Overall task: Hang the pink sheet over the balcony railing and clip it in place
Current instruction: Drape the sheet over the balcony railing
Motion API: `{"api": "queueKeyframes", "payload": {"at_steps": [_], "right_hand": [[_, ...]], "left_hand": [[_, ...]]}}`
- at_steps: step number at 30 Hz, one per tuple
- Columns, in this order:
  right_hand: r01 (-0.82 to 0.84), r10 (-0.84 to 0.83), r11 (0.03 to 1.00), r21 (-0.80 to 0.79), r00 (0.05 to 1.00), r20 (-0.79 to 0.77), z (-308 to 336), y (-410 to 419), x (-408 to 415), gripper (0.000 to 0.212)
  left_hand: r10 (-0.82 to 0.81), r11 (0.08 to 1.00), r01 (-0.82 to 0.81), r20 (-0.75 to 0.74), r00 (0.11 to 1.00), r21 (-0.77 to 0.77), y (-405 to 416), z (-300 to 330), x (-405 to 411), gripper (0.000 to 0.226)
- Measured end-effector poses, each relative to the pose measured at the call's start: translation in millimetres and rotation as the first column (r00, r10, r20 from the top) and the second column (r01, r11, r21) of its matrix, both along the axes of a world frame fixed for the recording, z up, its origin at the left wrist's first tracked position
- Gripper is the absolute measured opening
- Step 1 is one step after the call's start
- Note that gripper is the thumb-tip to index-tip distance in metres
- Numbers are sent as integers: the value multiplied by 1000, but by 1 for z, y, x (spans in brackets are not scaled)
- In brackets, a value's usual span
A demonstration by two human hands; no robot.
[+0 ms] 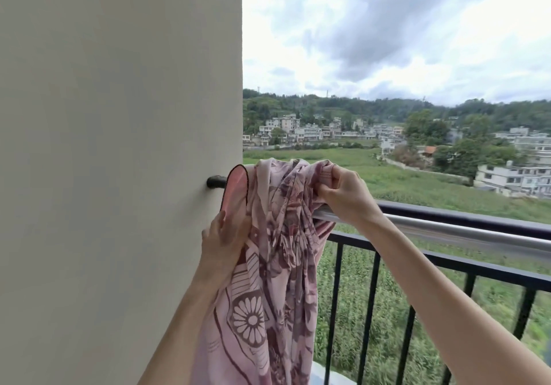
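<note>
The pink sheet [277, 253], printed with dark maroon flowers, hangs bunched over the left end of the balcony railing [465, 229], close to the wall. My right hand [343, 193] pinches a fold at the top of the bunch, just above the silver top rail. My left hand [223, 235] grips the sheet's left edge lower down, beside the wall. A pink flap with a dark hem [237, 184] sticks up at the left. No clip is visible.
A cream wall [119, 146] fills the left half, with the rail's dark socket [215, 181] set into it. Black vertical bars [368, 310] run below the rail. Beyond lie green fields, houses and hills under a cloudy sky.
</note>
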State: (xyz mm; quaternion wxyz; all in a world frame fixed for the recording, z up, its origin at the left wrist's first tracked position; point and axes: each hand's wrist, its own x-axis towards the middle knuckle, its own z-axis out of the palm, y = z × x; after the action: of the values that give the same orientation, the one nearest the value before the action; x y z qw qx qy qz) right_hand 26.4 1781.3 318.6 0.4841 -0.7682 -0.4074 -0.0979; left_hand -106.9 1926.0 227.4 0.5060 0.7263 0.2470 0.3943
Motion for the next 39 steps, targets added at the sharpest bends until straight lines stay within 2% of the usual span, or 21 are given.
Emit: {"api": "queueKeyframes", "payload": {"at_steps": [3,6,7,8,9,11,12,13,15,16,18,19,20,22,23,25,27,29,32,34,39], "right_hand": [[41,-41,999,-3,999,25,0,3,-4,17],[112,-111,994,-6,991,77,-3,6,-7,17],[129,-128,992,-4,988,89,-4,6,-8,15],[138,-137,990,1,986,98,-5,5,-9,13],[137,-137,991,8,986,100,-6,4,-10,11],[107,-110,993,45,990,88,-7,0,-13,13],[85,-90,994,63,992,83,-7,-1,-14,14],[69,-76,995,74,994,84,-8,-3,-16,15],[55,-63,995,86,994,91,-11,-4,-22,21],[49,-57,995,91,994,89,-13,-5,-25,26],[37,-45,994,100,996,81,-18,-6,-30,32],[30,-38,994,109,997,73,-20,-7,-33,34],[19,-26,990,138,998,51,-23,-9,-35,35],[5,-3,963,268,1000,-9,-28,-14,-39,35],[5,7,946,325,999,-38,-30,-17,-40,31],[-40,106,931,364,981,-164,-32,-20,-41,22],[-149,288,921,359,881,-374,-31,-16,-43,28],[-230,363,926,300,764,-534,-26,-5,-45,40],[-304,466,884,356,500,-730,-11,18,-43,63],[-340,561,822,457,344,-753,3,32,-41,72],[-444,698,689,573,196,-689,31,70,-39,84]], "left_hand": [[-50,995,46,-45,998,-87,6,-17,-8,28],[107,994,-107,31,994,-5,13,-15,-10,10],[137,990,-138,71,988,11,11,-11,-12,13],[92,995,-94,117,989,12,8,-6,-15,21],[-25,1000,25,147,989,7,3,-2,-19,32],[-318,948,318,108,942,22,-9,7,-25,65],[-371,927,366,55,927,80,-15,9,-24,82],[-343,924,339,-7,939,179,-22,9,-21,94],[-123,900,142,-72,990,412,-40,9,-11,111],[10,872,19,-56,998,490,-48,10,-7,114],[193,791,-178,37,981,585,-57,10,1,106],[214,780,-218,77,974,586,-56,11,4,95],[167,829,-194,100,981,525,-53,13,5,80],[-11,966,-24,136,991,258,-42,19,4,57],[-70,988,47,155,985,148,-35,22,3,51],[-129,991,123,140,982,47,-19,32,-1,37],[-157,987,153,107,982,41,-3,48,-6,30],[-160,983,152,83,984,101,7,67,-13,15],[-178,973,163,78,981,165,21,92,-24,17],[-206,969,191,87,975,158,31,103,-32,19],[-310,950,305,106,945,65,51,114,-45,21]]}}
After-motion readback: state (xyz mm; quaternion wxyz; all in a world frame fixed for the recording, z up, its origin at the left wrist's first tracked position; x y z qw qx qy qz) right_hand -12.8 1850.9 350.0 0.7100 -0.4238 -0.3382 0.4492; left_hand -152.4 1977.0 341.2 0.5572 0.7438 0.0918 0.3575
